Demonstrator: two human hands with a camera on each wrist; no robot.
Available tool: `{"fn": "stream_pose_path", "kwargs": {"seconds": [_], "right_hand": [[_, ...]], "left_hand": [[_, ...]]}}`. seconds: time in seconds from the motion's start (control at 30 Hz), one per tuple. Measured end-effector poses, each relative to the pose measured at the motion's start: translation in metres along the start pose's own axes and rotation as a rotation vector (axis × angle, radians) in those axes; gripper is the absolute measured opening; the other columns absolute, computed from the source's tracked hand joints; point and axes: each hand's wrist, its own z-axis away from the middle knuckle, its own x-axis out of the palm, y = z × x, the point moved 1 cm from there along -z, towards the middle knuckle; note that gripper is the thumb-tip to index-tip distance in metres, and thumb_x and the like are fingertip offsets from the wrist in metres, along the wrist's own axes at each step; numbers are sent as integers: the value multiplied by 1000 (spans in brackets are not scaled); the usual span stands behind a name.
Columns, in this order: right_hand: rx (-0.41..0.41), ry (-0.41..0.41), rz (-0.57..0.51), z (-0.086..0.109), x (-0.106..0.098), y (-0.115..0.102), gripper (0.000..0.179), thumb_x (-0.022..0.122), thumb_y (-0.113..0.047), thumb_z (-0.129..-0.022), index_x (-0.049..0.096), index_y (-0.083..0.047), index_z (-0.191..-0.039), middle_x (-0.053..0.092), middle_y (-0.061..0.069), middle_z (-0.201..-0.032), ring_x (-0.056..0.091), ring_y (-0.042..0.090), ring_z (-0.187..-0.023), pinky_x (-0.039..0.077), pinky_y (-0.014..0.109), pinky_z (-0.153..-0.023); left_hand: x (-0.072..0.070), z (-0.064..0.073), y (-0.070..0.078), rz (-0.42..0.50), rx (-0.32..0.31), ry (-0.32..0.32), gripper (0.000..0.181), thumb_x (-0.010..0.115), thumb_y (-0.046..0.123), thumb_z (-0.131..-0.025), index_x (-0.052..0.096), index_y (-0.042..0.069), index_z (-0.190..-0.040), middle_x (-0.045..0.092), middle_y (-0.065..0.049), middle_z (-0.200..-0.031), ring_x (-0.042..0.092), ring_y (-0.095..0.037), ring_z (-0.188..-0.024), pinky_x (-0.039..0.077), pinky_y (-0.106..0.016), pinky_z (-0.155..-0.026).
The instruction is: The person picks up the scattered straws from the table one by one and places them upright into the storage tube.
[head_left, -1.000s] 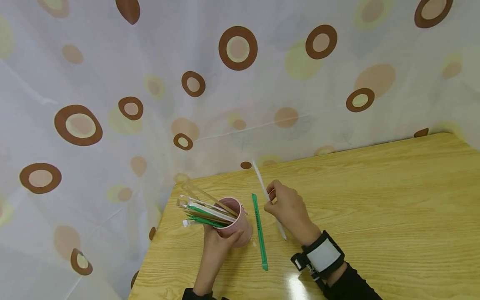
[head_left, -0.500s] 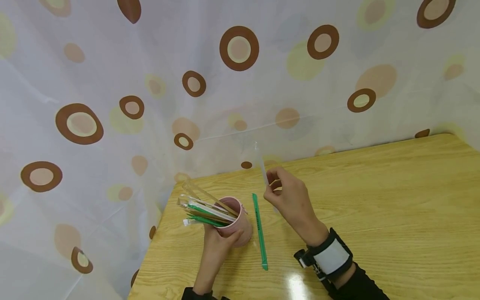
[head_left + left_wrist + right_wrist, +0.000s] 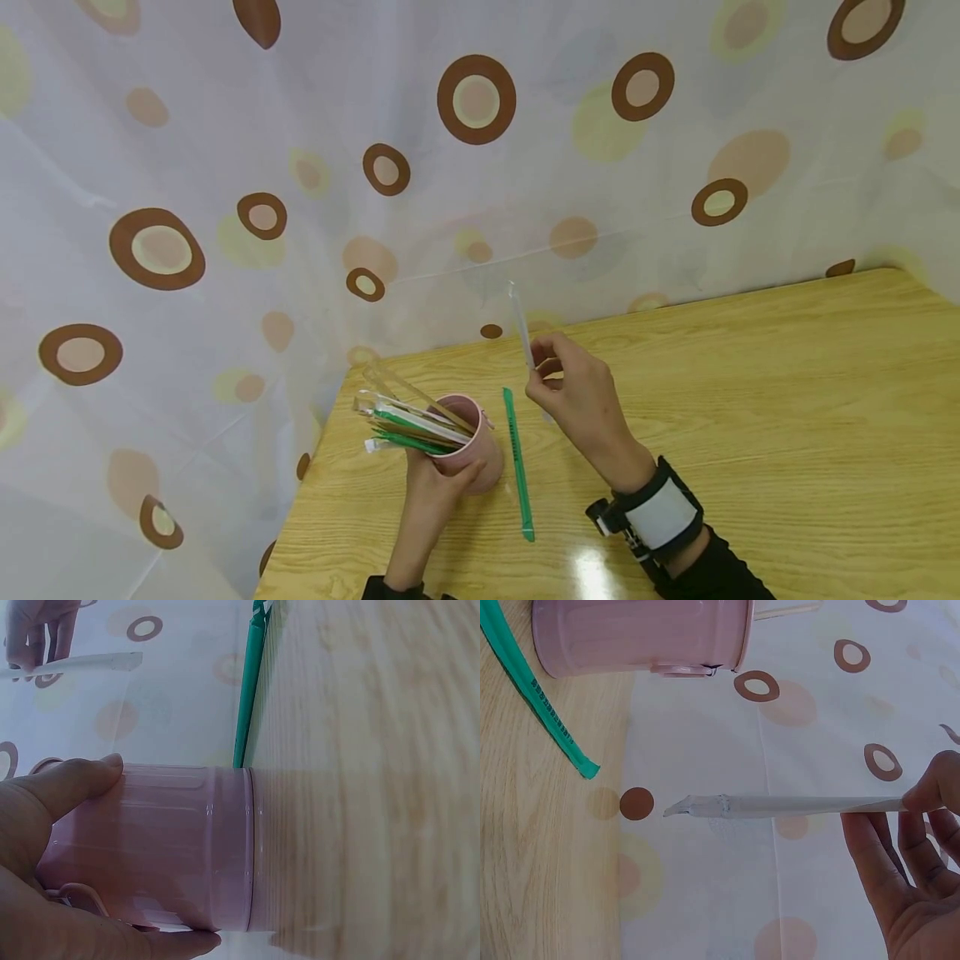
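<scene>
My left hand (image 3: 435, 490) grips the side of a small pink pail (image 3: 486, 467), its thumb and fingers round the wall in the left wrist view. Several wrapped straws (image 3: 420, 423), white, green and brown, lean out of the pail toward the left. My right hand (image 3: 581, 404) pinches a white wrapped straw (image 3: 780, 805) between thumb and fingers, raised above the table. The straw's clear wrapper end points down in the right wrist view. On the table between the pail and my right hand lies a green wrapped straw (image 3: 518, 467).
The wooden table (image 3: 750, 417) stretches away to the right. Behind it and along its left side hangs a white sheet (image 3: 525, 183) with brown and yellow circles. A light glare falls near the table's front.
My right hand has lifted the white straw up off the table, raising it slightly away from me; over the last half second it barely moves. Left hand, pail and green straw stay put.
</scene>
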Motion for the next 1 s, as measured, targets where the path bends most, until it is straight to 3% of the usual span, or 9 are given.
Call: {"fn": "stream_pose_path", "kwargs": {"seconds": [0.43, 0.8, 0.93, 1.0], "right_hand": [[-50, -6, -35, 2, 1, -3, 22, 59, -8, -82, 56, -16, -103, 57, -6, -91, 59, 6, -81, 51, 19, -66], [-369, -40, -70, 9, 18, -25, 25, 59, -3, -83, 55, -11, -107, 56, -1, -98, 57, 8, -93, 49, 19, -75], [-439, -41, -121, 12, 25, -35, 26, 58, -1, -83, 55, -11, -107, 56, 0, -98, 56, 8, -93, 49, 18, -76], [-463, -47, -140, 11, 30, -40, 25, 58, -2, -84, 54, -10, -107, 55, 0, -98, 56, 8, -93, 49, 19, -76]], "left_hand": [[0, 1, 3, 17, 37, -4, 97, 82, 16, -66, 21, 10, -142, 42, -15, -134, 43, -24, -123, 35, -38, -103], [-1, 1, 1, -2, 26, -6, 96, 81, 21, -68, 21, 11, -142, 41, -13, -135, 42, -22, -124, 34, -37, -103], [-2, 0, 2, 27, 48, -35, 97, 80, 20, -70, 19, 14, -145, 38, -10, -139, 42, -20, -125, 36, -35, -102], [-4, 0, 9, 37, 61, -53, 96, 78, 16, -72, 18, 13, -146, 38, -11, -141, 42, -21, -125, 37, -35, -101]]}}
